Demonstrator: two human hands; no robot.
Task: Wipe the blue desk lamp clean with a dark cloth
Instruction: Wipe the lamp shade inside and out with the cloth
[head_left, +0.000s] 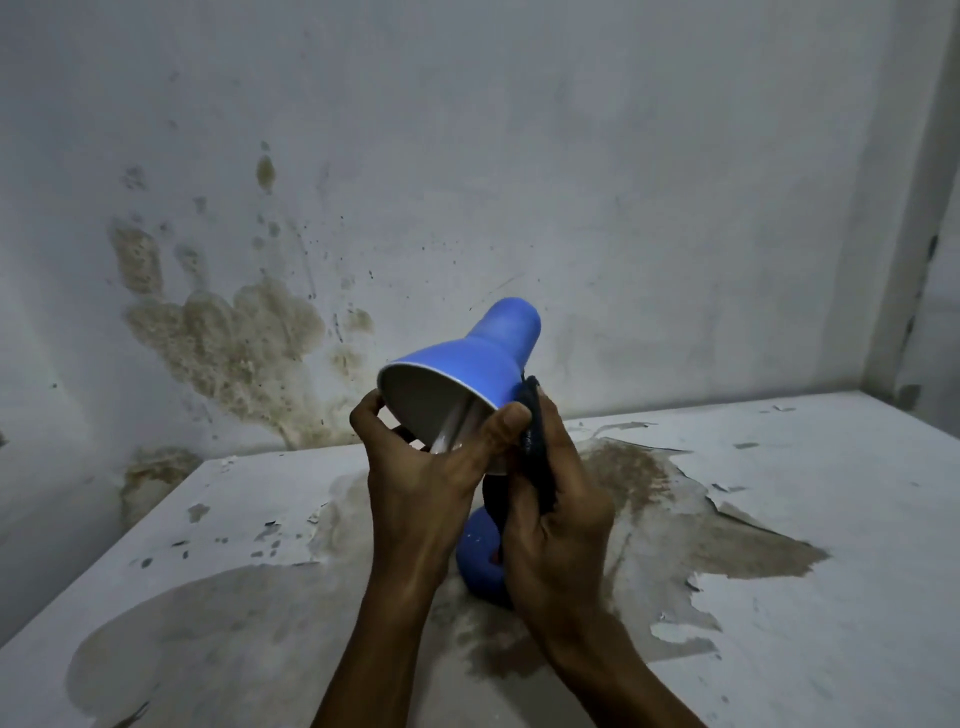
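Observation:
The blue desk lamp (483, 348) stands on a white table (805, 545), its shade tilted so the pale inside faces me. My left hand (421, 478) grips the lower rim of the shade, thumb on the right edge and fingers on the left. My right hand (550, 525) holds a dark cloth (535, 447) and presses it against the shade's right underside, near the neck. The round blue base (480, 551) shows between my wrists; the neck is mostly hidden behind my hands.
The table's paint is peeled and stained brown around the lamp. A stained white wall (234, 338) rises close behind, and a second wall (930, 260) closes the right side. The table's left edge (104, 545) drops off into shadow.

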